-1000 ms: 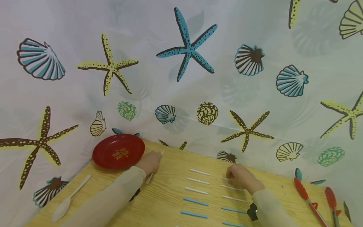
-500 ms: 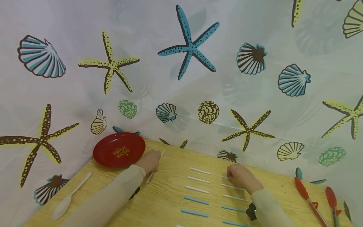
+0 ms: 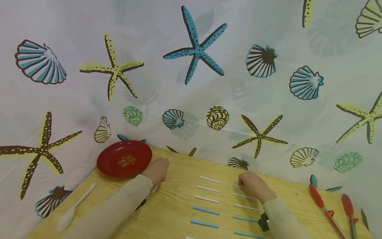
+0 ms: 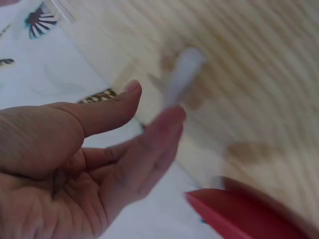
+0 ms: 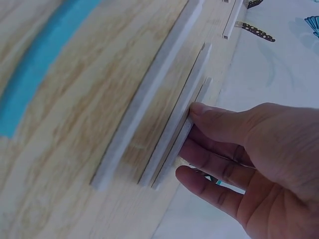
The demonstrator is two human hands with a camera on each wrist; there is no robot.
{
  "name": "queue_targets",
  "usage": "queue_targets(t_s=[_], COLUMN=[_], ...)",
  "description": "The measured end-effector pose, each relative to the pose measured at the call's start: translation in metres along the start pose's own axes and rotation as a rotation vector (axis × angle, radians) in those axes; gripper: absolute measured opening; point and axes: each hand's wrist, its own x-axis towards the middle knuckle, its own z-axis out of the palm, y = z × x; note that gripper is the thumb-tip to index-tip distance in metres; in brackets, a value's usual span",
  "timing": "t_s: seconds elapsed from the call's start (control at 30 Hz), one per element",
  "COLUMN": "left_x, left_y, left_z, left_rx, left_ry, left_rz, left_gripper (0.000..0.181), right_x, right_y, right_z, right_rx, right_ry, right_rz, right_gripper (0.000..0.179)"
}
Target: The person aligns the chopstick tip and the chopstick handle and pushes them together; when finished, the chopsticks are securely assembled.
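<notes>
A: What was laid nearest on the wooden table (image 3: pixel 176 205)?

B: Two columns of short sticks were set out. Blue sticks (image 3: pixel 206 210) were placed in the near rows, white sticks (image 3: pixel 207 199) in the rows beyond. At the near left a pale plastic spoon (image 3: pixel 73 207) was laid, and at the near right a pair of red-tipped tongs (image 3: pixel 325 207).

A: And the right hand?

B: The right hand (image 3: pixel 253 186) was rested at the far end of the right column. In the right wrist view its thumb and fingers (image 5: pixel 212 122) were pressed against the end of the farthest white stick (image 5: pixel 179 147), which was still lying flat on the table; the fingers were only loosely bent, and a full grip around it could not be made out.

A: The left hand?

B: The left hand (image 3: pixel 156 170) was held farther left, just right of the red plate (image 3: pixel 124 158). A thin white stick (image 3: pixel 156 188) was pinched in it, its ends seen past the hand on both sides. In the left wrist view the picture was blurred, and the stick (image 4: pixel 182 77) was seen near the fingertips.

A: Behind all that?

B: A curtain printed with starfish and shells (image 3: pixel 197 49) was hung at the far side.
</notes>
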Motion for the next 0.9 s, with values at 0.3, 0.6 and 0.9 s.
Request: queue_targets(t_s=[0.3,0.6,0.9], left_x=[-0.009,0.032,0.054], left_y=[0.062,0.093,0.107], left_z=[-0.012,0.003,0.036], left_rx=[0.090,0.006,0.134], left_ry=[0.265,0.147,0.084], left_rz=[0.215,0.398,0.461], left_gripper=[0.020,0.021,0.031], right_x=[0.003,-0.001,-0.003], right_y=[0.000,0.003,0.003], right_z=[-0.001,0.007,0.006], right_rx=[-0.048,-0.069,-0.070], right_ry=[0.006,0.028,0.054], right_rz=[-0.003,-0.097,-0.199], right_gripper=[0.020,0.017,0.019])
